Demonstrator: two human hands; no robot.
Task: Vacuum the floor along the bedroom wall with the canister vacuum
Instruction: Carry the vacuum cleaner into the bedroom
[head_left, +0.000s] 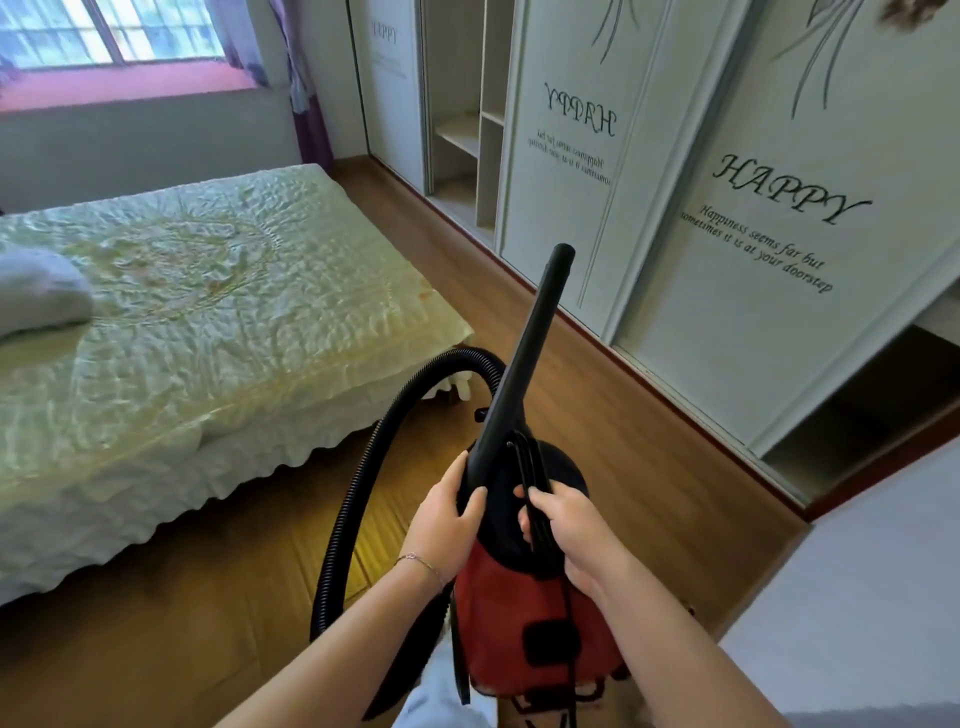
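Observation:
A red canister vacuum (524, 618) with a black top is held up in front of me, above the wooden floor (613, 415). My left hand (447, 519) grips the base of the black wand (524, 353), which points up and away toward the wardrobe. My right hand (566, 530) is closed around the black carry handle and cord on the vacuum's top. A ribbed black hose (358, 499) loops from the left side up over toward the wand.
A bed (197, 322) with a pale green quilted cover fills the left. White sliding wardrobe doors (753, 218) with "HAPPY" lettering line the right wall, one section open with shelves (462, 135). A strip of floor runs between bed and wardrobe. A window (104, 31) is at the far wall.

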